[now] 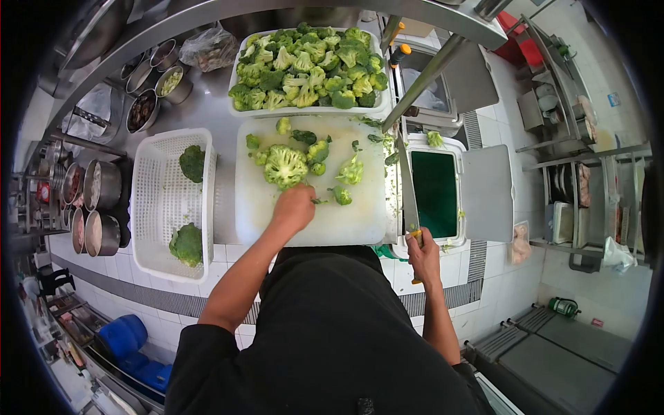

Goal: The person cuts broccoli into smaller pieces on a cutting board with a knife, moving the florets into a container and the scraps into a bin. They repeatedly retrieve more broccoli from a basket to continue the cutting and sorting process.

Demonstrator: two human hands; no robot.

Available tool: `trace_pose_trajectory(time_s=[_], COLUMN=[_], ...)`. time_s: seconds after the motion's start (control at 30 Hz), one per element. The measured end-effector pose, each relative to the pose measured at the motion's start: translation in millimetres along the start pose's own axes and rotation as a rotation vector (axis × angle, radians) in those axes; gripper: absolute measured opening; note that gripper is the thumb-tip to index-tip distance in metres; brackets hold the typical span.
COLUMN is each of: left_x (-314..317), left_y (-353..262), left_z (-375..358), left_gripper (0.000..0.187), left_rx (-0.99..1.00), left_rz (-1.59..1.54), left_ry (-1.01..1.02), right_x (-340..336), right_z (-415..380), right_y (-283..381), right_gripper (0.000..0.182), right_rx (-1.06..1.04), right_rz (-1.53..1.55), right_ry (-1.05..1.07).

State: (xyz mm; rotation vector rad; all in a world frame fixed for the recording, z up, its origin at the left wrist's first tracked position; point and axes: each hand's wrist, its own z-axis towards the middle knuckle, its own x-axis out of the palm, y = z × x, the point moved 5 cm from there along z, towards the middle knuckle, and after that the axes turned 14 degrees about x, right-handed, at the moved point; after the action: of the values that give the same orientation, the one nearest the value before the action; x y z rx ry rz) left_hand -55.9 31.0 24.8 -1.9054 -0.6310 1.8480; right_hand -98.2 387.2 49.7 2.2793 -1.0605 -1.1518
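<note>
Three large broccoli heads (286,166), one knife (408,187), one board (256,214).
One head is at the left hand (295,207), two in one basket (152,228) farther left; the single knife is in the right hand (424,256), with two bins (449,145) ahead of it. Beyond both hands, one tray (308,112) holds florets (304,66) too many to count; small pieces (342,196) by the left hand overlap.

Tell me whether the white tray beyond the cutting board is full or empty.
Full: broccoli florets are heaped across the tray, hiding its floor and leaving its rim visible.
</note>
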Motion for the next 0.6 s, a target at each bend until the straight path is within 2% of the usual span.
trace_pose_trajectory(time_s=[0.03, 0.1, 0.17, 0.2, 0.27, 0.33, 0.4, 0.47, 0.6], left_x=[-16, -68, -85, -80, -70, -71, -63, -58, -43], left_y=[-1, -42, -115, -115, -105, -39, 23, 38, 51], left_z=[5, 28, 48, 56, 88, 118, 139, 142, 158], left_gripper=[0.011, 0.017, 0.025, 0.025, 0.028, 0.028, 0.031, 0.033, 0.033], left_rx=[-0.034, -0.041, 0.313, 0.314, 0.452, 0.262, 0.153, 0.013, -0.048], left_rz=[-0.033, -0.32, -0.705, -0.7, -0.271, 0.051, 0.284, 0.45, 0.473], left_ry=[-0.045, -0.124, -0.254, -0.266, -0.291, -0.347, -0.196, 0.167, 0.197], right_x=[-2, -7, -11, -14, -23, -31, -33, -34, -28], right_z=[0, 3, 7, 9, 6, 2, 3, 2, -4], right_y=[-3, -13, -21, -22, -14, -18, -30, -38, -45], right_gripper=[0.03, 0.027, 0.026, 0.025, 0.024, 0.017, 0.017, 0.023, 0.024], right_rx=[0.004, 0.033, 0.039, 0.042, 0.052, 0.052, 0.048, 0.07, 0.074], right_rz=[0.007, 0.107, 0.165, 0.221, 0.25, 0.259, 0.296, 0.304, 0.328], right_ry=[-0.003, -0.023, -0.028, -0.038, -0.023, -0.083, -0.093, -0.079, -0.059])
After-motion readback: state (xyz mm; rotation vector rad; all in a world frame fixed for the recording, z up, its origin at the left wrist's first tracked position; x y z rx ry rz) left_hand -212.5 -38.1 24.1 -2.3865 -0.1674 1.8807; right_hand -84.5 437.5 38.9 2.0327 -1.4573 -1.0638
